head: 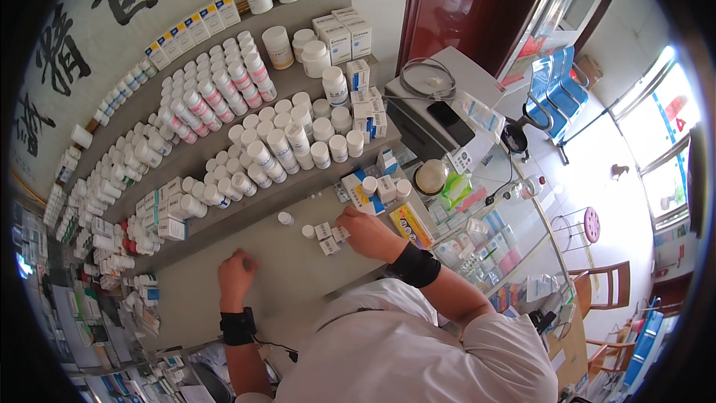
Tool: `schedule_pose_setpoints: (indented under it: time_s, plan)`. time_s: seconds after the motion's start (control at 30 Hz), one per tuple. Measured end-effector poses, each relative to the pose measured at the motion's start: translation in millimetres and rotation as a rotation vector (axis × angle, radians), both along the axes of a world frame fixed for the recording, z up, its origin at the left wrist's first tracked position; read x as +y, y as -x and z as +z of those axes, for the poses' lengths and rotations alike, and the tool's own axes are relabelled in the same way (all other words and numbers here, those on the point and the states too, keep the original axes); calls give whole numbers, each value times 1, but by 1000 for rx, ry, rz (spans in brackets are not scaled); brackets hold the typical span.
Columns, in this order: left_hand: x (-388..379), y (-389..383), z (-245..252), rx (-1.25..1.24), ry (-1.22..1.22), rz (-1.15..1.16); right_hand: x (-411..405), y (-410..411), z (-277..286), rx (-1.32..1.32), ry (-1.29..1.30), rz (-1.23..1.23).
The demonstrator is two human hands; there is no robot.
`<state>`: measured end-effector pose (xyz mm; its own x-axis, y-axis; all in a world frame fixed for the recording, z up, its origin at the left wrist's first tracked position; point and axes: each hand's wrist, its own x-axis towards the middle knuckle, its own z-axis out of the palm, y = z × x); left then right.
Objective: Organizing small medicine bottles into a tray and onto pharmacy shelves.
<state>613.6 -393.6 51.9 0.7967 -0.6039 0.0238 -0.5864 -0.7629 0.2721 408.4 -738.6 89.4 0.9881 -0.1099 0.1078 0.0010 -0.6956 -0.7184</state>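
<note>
My right hand (361, 229) reaches over the grey counter (224, 252), its fingertips at a small white box (339, 234); whether they grip it is hard to tell. Beside that box, two more small white boxes (329, 245) and a round white cap or bottle (308, 231) stand close together. A small white bottle (286, 218) stands a little apart, to the left. My left hand (237, 274) is over the counter at the left, fingers curled, with nothing visible in it. Both wrists wear black bands.
Stepped grey shelves (302, 176) hold rows of white pill bottles (268, 159) and medicine boxes (171, 229). At the counter's right lie a yellow and purple box (411, 225) and a blue-white box (358, 193). A glass display case (503, 235), a phone (451, 122) and a coiled cable (428, 77) are further right.
</note>
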Motion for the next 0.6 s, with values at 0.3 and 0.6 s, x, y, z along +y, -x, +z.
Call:
schedule_pose_setpoints:
  time_s: [0.3,0.6]
  plan:
    - [-13,5,12,53,15,89,-113,-35,139,-440,-2,-445]
    - [-10,3,2,34,-21,134,-151,-120,163,-421,320,-537]
